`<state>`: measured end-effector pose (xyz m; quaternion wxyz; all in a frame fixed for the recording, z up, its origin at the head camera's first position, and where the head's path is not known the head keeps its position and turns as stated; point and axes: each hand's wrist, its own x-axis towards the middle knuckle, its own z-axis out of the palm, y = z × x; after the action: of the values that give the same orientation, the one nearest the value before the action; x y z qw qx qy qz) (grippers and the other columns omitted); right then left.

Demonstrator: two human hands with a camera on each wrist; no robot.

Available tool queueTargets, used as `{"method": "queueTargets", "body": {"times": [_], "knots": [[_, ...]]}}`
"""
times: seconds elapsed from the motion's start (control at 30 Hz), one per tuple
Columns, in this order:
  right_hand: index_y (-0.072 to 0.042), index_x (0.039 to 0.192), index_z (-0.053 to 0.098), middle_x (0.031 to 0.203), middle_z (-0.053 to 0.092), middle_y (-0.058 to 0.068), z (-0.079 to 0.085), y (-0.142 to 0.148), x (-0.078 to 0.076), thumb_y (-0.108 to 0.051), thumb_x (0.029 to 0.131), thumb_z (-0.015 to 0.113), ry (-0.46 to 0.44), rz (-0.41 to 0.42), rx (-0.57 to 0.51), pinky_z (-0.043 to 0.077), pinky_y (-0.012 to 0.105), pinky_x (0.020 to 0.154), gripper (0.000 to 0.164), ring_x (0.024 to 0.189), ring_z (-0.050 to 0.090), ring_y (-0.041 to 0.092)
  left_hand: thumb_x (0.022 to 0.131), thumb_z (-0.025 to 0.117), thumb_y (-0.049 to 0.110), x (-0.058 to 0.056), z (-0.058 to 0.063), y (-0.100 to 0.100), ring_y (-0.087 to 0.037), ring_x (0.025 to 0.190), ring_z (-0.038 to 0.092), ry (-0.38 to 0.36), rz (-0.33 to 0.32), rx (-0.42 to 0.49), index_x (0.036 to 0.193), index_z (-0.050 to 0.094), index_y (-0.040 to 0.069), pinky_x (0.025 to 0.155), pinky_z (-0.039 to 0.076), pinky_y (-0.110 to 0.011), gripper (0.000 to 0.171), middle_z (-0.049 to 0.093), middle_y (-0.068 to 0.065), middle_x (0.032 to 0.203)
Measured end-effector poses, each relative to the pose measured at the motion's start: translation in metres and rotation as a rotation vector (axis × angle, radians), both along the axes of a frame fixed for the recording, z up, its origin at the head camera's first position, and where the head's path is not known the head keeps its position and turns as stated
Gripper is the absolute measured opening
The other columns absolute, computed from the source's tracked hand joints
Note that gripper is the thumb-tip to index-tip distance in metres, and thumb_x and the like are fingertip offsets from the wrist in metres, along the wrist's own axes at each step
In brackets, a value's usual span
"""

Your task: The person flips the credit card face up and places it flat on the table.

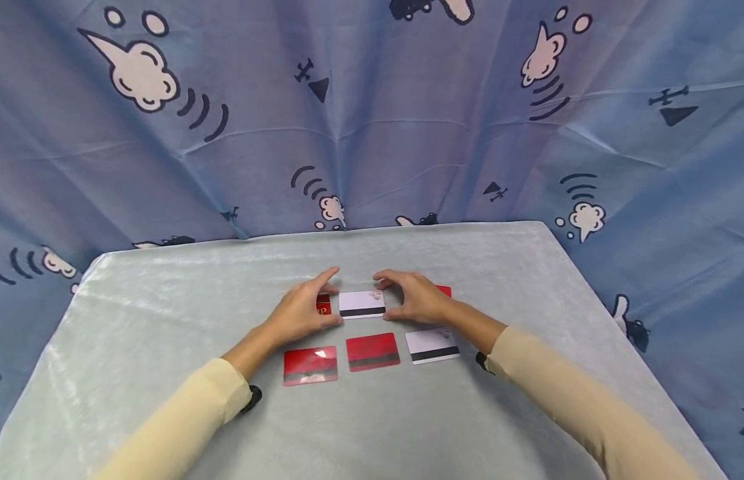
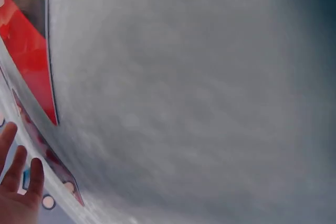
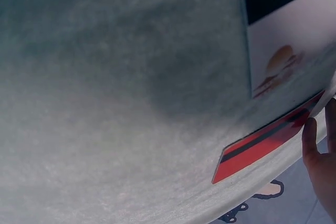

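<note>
Between the two hands a white card (image 1: 362, 305) with a black stripe faces up. My left hand (image 1: 301, 308) is at its left end, fingers spread apart, over a dark red card (image 1: 323, 305) that it partly hides. The left wrist view shows raised fingertips (image 2: 35, 174) with nothing between them. At the white card's right end is my right hand (image 1: 417, 298), its thumb right at the lower corner and the other fingers curved loosely beyond the top edge. It covers most of another red card (image 1: 445, 291). In the right wrist view, fingertips (image 3: 310, 129) overlap a pale card edge.
In the nearer row lie a red card (image 1: 310, 366) with a glare spot, a second red card (image 1: 373, 351) and a white striped card (image 1: 433, 345). A pale cloth covers the table (image 1: 360, 427). Behind it hangs a blue patterned curtain (image 1: 372, 153).
</note>
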<state>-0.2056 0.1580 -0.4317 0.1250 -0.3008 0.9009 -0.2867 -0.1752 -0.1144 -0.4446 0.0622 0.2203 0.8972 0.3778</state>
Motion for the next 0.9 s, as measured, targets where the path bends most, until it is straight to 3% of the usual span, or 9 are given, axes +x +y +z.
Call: {"method": "queueTargets", "body": {"times": [0.33, 0.9], "knots": [[-0.005, 0.136, 0.055, 0.118, 0.070, 0.005, -0.003, 0.001, 0.000, -0.015, 0.077, 0.087, 0.017, 0.011, -0.022, 0.041, 0.046, 0.105, 0.068, 0.119, 0.059, 0.023, 0.076, 0.087, 0.019, -0.010, -0.002, 0.015, -0.025, 0.114, 0.060, 0.047, -0.034, -0.093, 0.154, 0.036, 0.010, 0.100, 0.045, -0.044, 0.093, 0.070, -0.007, 0.118], [-0.005, 0.137, 0.055, 0.119, 0.070, 0.005, -0.004, 0.001, 0.001, -0.015, 0.076, 0.088, 0.004, -0.006, -0.046, 0.040, 0.048, 0.105, 0.069, 0.120, 0.059, 0.024, 0.076, 0.088, 0.015, -0.006, -0.004, 0.010, -0.028, 0.123, 0.055, 0.020, 0.003, -0.040, 0.152, 0.038, 0.008, 0.108, 0.039, -0.046, 0.091, 0.070, -0.007, 0.119]]}}
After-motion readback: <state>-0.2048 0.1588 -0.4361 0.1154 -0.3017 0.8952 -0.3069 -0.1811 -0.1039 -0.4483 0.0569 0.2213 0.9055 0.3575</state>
